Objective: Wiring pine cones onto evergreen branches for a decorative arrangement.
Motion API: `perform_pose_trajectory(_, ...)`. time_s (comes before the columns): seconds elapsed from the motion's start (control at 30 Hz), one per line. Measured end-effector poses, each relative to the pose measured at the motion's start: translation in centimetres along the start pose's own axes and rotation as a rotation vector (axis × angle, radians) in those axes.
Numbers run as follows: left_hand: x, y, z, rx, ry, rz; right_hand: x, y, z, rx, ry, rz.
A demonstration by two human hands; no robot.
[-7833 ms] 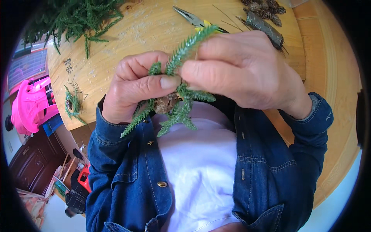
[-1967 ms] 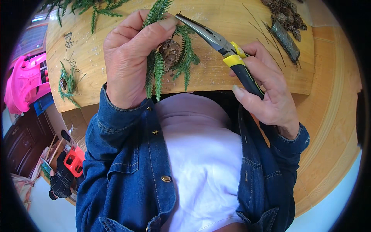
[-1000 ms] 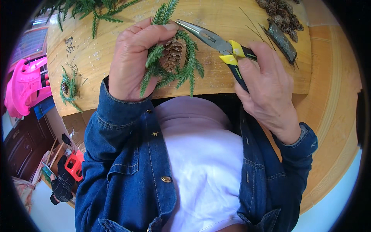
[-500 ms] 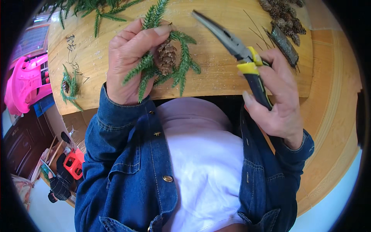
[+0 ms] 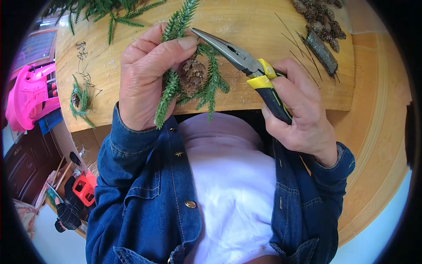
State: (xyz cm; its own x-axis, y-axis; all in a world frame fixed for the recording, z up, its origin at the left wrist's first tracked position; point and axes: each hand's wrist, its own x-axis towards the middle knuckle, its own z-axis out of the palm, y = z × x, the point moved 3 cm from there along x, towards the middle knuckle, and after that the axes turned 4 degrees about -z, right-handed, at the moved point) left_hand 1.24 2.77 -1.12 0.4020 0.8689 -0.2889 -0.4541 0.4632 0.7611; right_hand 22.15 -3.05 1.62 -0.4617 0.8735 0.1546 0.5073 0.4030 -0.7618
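Your left hand (image 5: 147,79) is closed around green fir sprigs (image 5: 206,86) and a brown pine cone (image 5: 192,75), held at upper centre just above the near edge of the table (image 5: 246,24). Your right hand (image 5: 299,112) grips the yellow-and-black handles of long-nosed pliers (image 5: 239,59), whose tip lies by your left thumb and the cone. The table is pale wood, curved at its edge. More greenery (image 5: 103,9) lies at its top left, a small sprig bundle (image 5: 79,99) at left, and a cone pile (image 5: 318,17) at top right. A pink plastic thing (image 5: 28,97) stands at far left, beside dark wooden furniture (image 5: 20,169).
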Motion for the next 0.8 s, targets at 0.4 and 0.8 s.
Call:
perform_pose_trajectory(0.4,0.4,-0.4,1.1,0.010,0.140,0.054,0.0,0.4,0.3,-0.204,0.066,-0.038)
perform_pose_trajectory(0.8,0.5,0.7,0.8,0.181,0.030,0.015,-0.7,0.9,-1.3,0.158,-0.031,0.070)
